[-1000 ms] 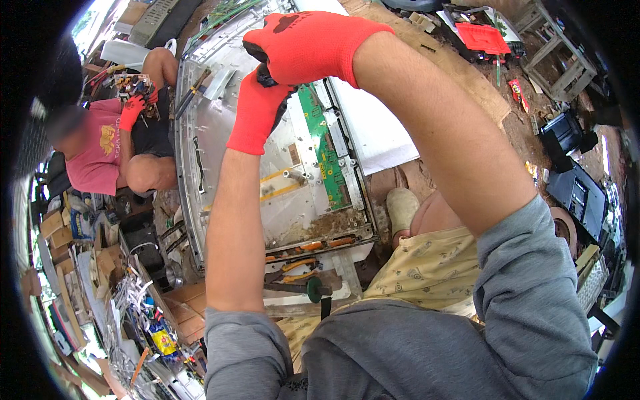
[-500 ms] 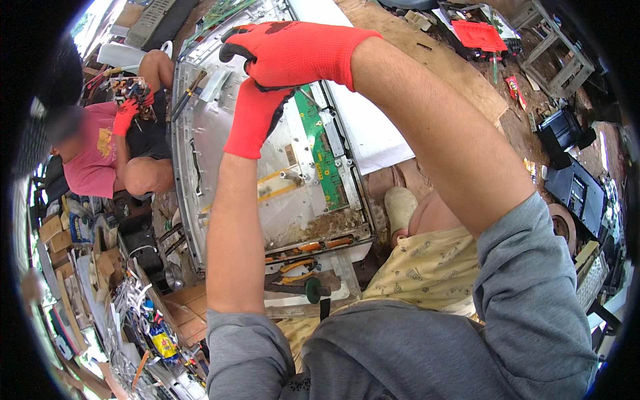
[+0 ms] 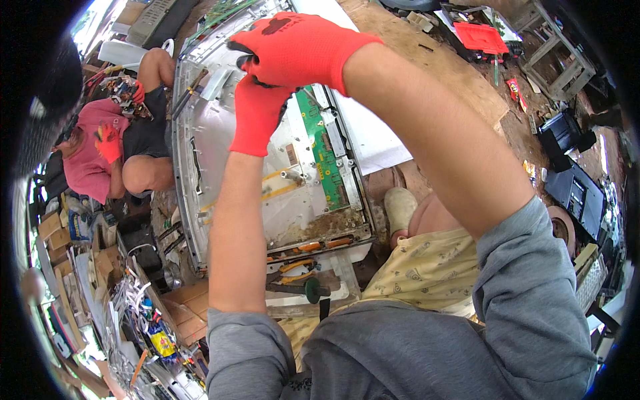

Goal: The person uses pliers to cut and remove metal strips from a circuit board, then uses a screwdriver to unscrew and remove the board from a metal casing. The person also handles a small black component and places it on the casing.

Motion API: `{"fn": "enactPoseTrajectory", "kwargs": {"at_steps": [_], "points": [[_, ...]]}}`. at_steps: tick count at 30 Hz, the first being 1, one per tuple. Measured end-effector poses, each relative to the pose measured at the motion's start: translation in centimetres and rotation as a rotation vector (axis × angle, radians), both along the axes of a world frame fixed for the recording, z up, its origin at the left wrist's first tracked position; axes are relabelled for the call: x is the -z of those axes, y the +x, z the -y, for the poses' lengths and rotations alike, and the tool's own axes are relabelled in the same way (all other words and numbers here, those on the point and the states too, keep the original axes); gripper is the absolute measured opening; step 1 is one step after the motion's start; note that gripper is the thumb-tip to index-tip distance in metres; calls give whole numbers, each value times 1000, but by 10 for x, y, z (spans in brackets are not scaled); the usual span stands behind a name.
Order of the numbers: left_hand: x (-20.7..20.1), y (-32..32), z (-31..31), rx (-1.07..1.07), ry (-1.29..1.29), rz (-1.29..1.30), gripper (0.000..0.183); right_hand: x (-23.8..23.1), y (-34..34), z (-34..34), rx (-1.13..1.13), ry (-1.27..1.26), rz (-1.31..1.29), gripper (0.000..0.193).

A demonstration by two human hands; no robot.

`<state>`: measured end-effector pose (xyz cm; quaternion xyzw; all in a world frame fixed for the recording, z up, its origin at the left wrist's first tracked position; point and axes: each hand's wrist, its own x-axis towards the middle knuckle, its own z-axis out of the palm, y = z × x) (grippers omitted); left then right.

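Both my hands wear red gloves with black palms and meet above the far part of a large flat metal panel [image 3: 230,167], perhaps the back of a screen. My right hand [image 3: 303,50] is closed, curled over the top of my left hand [image 3: 259,119], whose fingers are bent too. Whatever lies in their grip is hidden behind the gloves. A long green circuit board [image 3: 328,175] runs along the panel's right side, beside a metal strip. Metal posts [image 3: 290,176] stand up from the panel, and brown dirt covers its near right corner.
Orange-handled tools [image 3: 297,266] and a tool with a green disc [image 3: 312,291] lie at the near edge. Across on the left sits a co-worker [image 3: 100,137] holding a small assembly [image 3: 125,93]. Scrap [image 3: 143,320] is heaped at left; a red case [image 3: 481,38] lies far right.
My right hand has tilted and shifted slightly left, and my left hand has moved a little with it. The co-worker's gloved hand has gone from the assembly to the chest.
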<state>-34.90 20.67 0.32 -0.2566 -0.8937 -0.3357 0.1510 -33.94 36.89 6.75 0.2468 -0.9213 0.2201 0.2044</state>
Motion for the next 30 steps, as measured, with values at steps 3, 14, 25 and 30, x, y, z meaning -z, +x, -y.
{"fn": "enactPoseTrajectory", "kwargs": {"at_steps": [3,14,25,30], "points": [[7,-8,-2,-54,-149,-211,33,-4,9,9,133,30,15,33],[7,-10,8,26,40,-12,33,-12,15,-2,-97,-64,182,45],[-8,4,7,-36,73,378,28,-9,7,-3,-82,-102,185,44],[0,-3,0,-52,-135,7,25,-6,10,3,-47,-91,161,46]]}}
